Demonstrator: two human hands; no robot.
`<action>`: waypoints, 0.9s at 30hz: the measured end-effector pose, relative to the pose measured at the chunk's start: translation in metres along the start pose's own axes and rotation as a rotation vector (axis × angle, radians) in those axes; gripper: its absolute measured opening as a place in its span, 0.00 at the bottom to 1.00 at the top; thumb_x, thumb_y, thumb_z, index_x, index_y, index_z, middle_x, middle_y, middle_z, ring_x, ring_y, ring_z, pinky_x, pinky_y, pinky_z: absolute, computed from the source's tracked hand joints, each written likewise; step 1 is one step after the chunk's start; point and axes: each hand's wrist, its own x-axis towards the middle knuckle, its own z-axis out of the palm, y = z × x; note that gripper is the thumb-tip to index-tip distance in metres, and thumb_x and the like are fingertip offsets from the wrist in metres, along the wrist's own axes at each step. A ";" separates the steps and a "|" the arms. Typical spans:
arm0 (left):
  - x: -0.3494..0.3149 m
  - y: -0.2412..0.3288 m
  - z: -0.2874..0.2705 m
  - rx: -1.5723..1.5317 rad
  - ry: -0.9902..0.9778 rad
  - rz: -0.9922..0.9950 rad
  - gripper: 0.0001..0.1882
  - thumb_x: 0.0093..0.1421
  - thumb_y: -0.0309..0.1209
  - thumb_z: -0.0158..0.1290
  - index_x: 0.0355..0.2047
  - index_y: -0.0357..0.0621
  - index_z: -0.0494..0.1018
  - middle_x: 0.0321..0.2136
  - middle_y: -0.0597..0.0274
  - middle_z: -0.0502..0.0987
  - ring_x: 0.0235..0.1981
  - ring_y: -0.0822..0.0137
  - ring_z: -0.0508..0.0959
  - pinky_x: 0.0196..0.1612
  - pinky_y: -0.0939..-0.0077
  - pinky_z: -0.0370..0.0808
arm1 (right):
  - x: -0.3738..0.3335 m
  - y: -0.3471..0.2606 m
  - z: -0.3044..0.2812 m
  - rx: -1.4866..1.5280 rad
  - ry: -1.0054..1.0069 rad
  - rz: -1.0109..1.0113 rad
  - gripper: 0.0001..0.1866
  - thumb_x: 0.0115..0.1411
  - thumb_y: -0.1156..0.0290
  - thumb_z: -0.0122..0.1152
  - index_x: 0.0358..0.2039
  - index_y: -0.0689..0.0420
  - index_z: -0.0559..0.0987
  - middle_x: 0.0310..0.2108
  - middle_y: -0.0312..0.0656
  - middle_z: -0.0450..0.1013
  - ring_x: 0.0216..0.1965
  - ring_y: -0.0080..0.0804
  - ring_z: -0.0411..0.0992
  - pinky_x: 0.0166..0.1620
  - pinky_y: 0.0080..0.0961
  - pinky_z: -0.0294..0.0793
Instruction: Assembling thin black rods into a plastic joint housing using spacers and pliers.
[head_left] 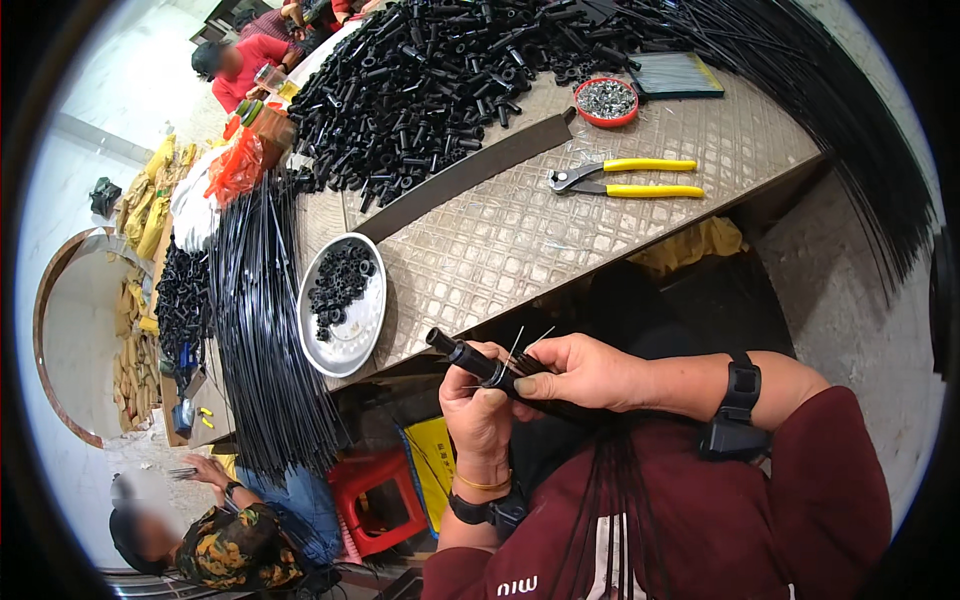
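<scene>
Below the table's near edge, my left hand is closed round a black tubular plastic part with a stepped, narrower end pointing up and left. My right hand pinches thin black rods close to the part's lower collar. Two ends of thin silvery wire stick up between my hands. From the part, long black rods hang down across my dark red top. My fingers hide just where rods, wire and collar meet.
On the patterned table lie yellow-handled pliers, a red bowl of small metal pieces and a metal bar before heaped black tubes. A white bowl holds black rings; rod bundles overhang the edge. Co-workers sit left.
</scene>
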 end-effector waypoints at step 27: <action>0.015 0.054 0.002 0.330 -0.176 -0.202 0.20 0.43 0.20 0.64 0.37 0.37 0.71 0.33 0.65 0.72 0.34 0.73 0.74 0.40 0.79 0.70 | 0.003 0.000 -0.008 0.070 -0.103 0.053 0.12 0.59 0.65 0.60 0.39 0.58 0.72 0.32 0.38 0.75 0.33 0.24 0.75 0.39 0.20 0.74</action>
